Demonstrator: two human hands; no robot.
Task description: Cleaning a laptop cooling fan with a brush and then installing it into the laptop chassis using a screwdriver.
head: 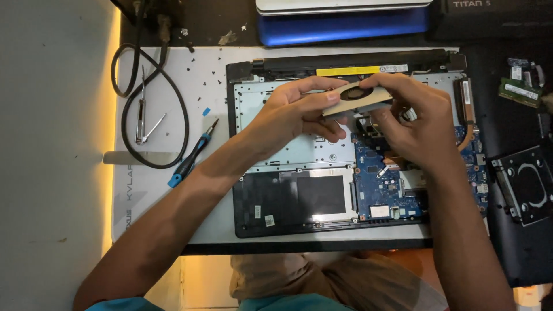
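Both my hands hold a small flat laptop cooling fan (356,97) above an opened laptop (288,201). My left hand (291,115) grips the fan's left end with thumb on top and fingers below. My right hand (412,121) pinches its right end from above. The fan's round opening with dark blades faces up and the fan is tilted. Under my hands lies the laptop's bare chassis, with a blue circuit board (383,184) at the right and a yellow-striped battery (360,70) along the far edge.
A blue-handled screwdriver (190,155), metal tweezers (141,115) and a looped black cable (152,103) lie on the white mat at the left, among scattered small screws. A drive bracket (527,184) and memory sticks (521,89) sit at the right. Closed laptops are stacked at the back.
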